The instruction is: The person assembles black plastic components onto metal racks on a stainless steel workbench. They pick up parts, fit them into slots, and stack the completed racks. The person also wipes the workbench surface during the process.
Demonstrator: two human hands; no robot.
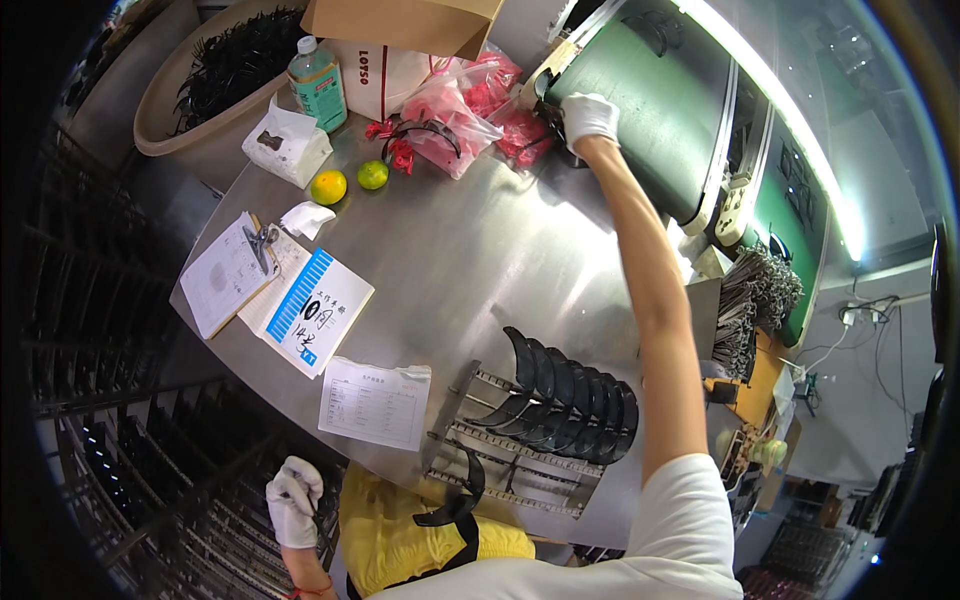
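My right hand [590, 118], in a white glove, reaches to the near end of a green conveyor belt [650, 110]. Its fingers are closed on a dark curved piece that looks like a black headband [551, 120], partly hidden by the glove. My left hand [294, 500], also gloved, hangs low beside the table with its fingers curled and nothing visible in them. Several wide black headbands [570, 400] stand in a row on a slotted metal rack [520, 462] at the table's near edge. One more headband [458, 500] sits apart at the rack's near left.
On the metal table [450, 260] lie a clipboard [225, 275], a booklet [320, 310], a paper sheet [375, 405], two citrus fruits [328, 187], tissues [287, 145], a green bottle [318, 90] and pink plastic bags [455, 125]. A tub [160, 115] of black pieces stands far left; wire bundles [745, 300] lie right.
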